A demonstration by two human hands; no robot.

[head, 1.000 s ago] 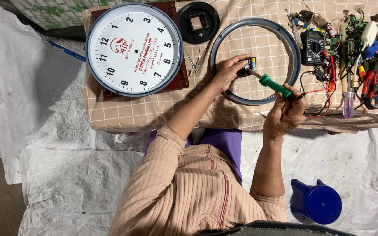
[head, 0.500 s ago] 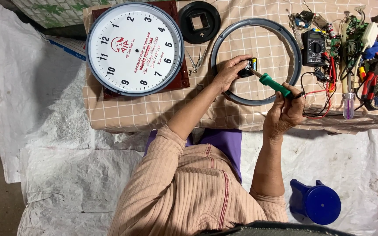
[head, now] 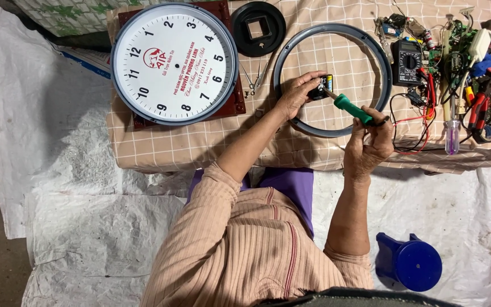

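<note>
My left hand [head: 296, 94] grips a small black clock movement [head: 320, 90] over the checked cloth, inside a grey round clock rim [head: 370, 48]. My right hand [head: 370, 145] holds a green-handled screwdriver [head: 352, 109] with its tip set against the movement. A large white clock face [head: 174, 62] in a grey frame lies to the left on a dark red board. A black round back cover [head: 258, 27] sits above, between the face and the rim.
A black multimeter [head: 407, 61] with red and black leads, circuit boards, pliers and a clear-handled screwdriver [head: 452, 136] crowd the table's right end. Small tweezers [head: 252, 79] lie beside the clock face. A blue plastic stool [head: 409, 262] stands on white sacking [head: 58, 170] on the floor.
</note>
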